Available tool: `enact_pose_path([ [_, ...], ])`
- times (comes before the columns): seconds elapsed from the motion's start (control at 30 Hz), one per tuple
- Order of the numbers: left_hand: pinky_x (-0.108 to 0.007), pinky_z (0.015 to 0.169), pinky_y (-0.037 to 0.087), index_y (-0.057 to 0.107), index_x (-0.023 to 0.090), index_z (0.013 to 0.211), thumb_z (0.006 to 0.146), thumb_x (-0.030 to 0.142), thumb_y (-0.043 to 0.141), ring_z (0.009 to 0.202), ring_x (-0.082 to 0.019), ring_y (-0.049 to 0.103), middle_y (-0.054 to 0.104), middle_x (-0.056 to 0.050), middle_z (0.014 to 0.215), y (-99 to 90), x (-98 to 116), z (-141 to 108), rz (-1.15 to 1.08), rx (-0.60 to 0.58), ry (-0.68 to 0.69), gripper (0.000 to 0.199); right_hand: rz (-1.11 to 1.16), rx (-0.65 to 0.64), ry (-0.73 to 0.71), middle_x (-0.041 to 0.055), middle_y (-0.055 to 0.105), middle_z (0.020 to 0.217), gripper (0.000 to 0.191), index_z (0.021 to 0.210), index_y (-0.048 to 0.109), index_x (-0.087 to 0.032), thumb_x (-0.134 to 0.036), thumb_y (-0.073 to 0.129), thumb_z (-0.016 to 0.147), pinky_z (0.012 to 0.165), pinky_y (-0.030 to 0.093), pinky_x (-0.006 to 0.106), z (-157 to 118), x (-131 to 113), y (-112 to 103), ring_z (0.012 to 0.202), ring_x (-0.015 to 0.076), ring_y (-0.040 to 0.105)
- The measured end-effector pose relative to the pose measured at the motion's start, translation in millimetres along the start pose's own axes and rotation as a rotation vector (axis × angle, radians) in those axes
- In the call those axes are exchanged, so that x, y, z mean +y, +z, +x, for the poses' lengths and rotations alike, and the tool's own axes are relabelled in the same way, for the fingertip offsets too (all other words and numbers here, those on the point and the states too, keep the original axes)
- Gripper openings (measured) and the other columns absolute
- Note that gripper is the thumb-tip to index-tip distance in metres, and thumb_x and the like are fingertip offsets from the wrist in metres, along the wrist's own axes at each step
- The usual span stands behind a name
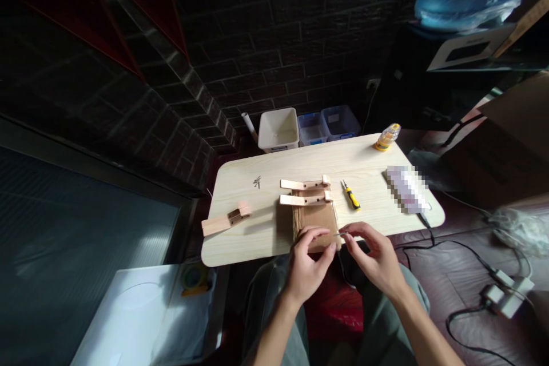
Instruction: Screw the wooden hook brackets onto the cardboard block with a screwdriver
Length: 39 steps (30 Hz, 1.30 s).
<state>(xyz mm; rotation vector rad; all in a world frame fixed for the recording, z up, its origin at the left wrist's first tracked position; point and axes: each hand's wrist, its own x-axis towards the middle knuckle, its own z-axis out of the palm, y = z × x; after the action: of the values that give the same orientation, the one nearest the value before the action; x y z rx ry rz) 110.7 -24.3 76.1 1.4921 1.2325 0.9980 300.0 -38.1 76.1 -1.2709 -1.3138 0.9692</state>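
Observation:
My right hand (pixel 372 251) pinches a small thin metal piece (pixel 341 233) between thumb and fingertips; its exact kind is too small to tell. Close to its tip, my left hand (pixel 309 260) has thumb and fingers apart, over the near end of a cardboard box (pixel 315 218). Across the box's far part lie two pale wooden pieces, a far one (pixel 302 185) and a near one (pixel 302 201), each with dark holes and a raised block at the right end. A yellow and black screwdriver (pixel 351 196) lies to the right of the box.
On the left of the table (pixel 244 246) lie another wooden piece (pixel 221 223) and several dark screws (pixel 257 182). A clear and yellow container (pixel 388 138) and a blurred-out corded object (pixel 407 189) are on the right. Bins, one white (pixel 278 128), stand behind the table.

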Motion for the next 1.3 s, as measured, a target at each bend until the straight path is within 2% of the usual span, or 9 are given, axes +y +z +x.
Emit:
enact_pose_path([
  [0.1,-0.054,0.113,0.049,0.07,0.029,0.125,0.09,0.043,0.076,0.128,-0.035,0.062,0.07,-0.013,0.132,8.4,-3,-3,0.351,0.016,0.199,0.039,0.034,0.109,0.012,0.0079,0.078,0.104,0.014,0.101,0.071,-0.025,-0.039,0.069,0.098,0.087,0.06,0.038,7,0,-11,0.095,0.0241,0.074],
  [0.23,-0.067,0.121,0.035,0.069,0.031,0.128,0.087,0.047,0.078,0.137,-0.041,0.056,0.065,-0.013,0.143,28.6,-20,0,0.589,-0.002,0.295,0.046,0.063,0.207,0.027,0.0088,0.079,0.104,0.017,0.099,0.07,-0.025,-0.042,0.072,0.096,0.083,0.061,0.037,13,-2,-27,0.091,0.0231,0.074],
  [0.37,-0.066,0.123,0.033,0.067,0.029,0.129,0.09,0.029,0.072,0.136,-0.038,0.058,0.067,-0.013,0.142,38.3,-34,3,0.687,0.02,0.317,0.04,0.073,0.252,0.033,0.0098,0.079,0.102,0.02,0.097,0.071,-0.024,-0.043,0.073,0.095,0.082,0.061,0.037,11,0,-38,0.09,0.0231,0.075],
  [0.5,-0.063,0.124,0.035,0.067,0.027,0.124,0.084,0.018,0.071,0.133,-0.034,0.061,0.07,-0.011,0.137,31.8,-40,0,0.763,0.049,0.38,0.041,0.08,0.273,0.043,0.0096,0.08,0.101,0.021,0.098,0.072,-0.023,-0.044,0.075,0.094,0.077,0.059,0.035,9,8,-46,0.089,0.023,0.075],
  [0.63,-0.059,0.127,0.036,0.066,0.025,0.123,0.087,0.02,0.068,0.137,-0.03,0.059,0.068,-0.007,0.14,8.6,-43,-4,0.816,-0.021,0.461,0.037,0.09,0.286,0.047,0.0091,0.08,0.099,0.022,0.099,0.072,-0.023,-0.045,0.075,0.094,0.076,0.059,0.035,11,15,-51,0.088,0.0226,0.074],
  [0.83,-0.055,0.129,0.037,0.066,0.026,0.126,0.091,0.019,0.065,0.139,-0.026,0.058,0.066,-0.006,0.143,-45.5,-44,-2,0.903,-0.202,0.542,0.036,0.101,0.341,0.05,0.0073,0.08,0.094,0.023,0.099,0.072,-0.023,-0.044,0.077,0.092,0.077,0.058,0.035,16,21,-57,0.084,0.0215,0.073],
  [1.07,-0.054,0.126,0.04,0.065,0.026,0.127,0.087,0.01,0.063,0.143,-0.026,0.054,0.062,-0.006,0.15,-97.0,-36,10,0.948,-0.302,0.498,0.043,0.123,0.412,0.06,0.0065,0.079,0.093,0.026,0.101,0.072,-0.022,-0.046,0.076,0.092,0.079,0.059,0.037,26,28,-56,0.083,0.0212,0.073],
  [1.3,-0.056,0.124,0.043,0.065,0.026,0.128,0.088,0.005,0.06,0.144,-0.028,0.053,0.06,-0.007,0.151,-127.3,-37,31,0.952,-0.316,0.47,0.045,0.119,0.386,0.057,0.0067,0.079,0.09,0.027,0.098,0.072,-0.022,-0.047,0.077,0.091,0.077,0.06,0.036,42,34,-50,0.083,0.0216,0.074],
])
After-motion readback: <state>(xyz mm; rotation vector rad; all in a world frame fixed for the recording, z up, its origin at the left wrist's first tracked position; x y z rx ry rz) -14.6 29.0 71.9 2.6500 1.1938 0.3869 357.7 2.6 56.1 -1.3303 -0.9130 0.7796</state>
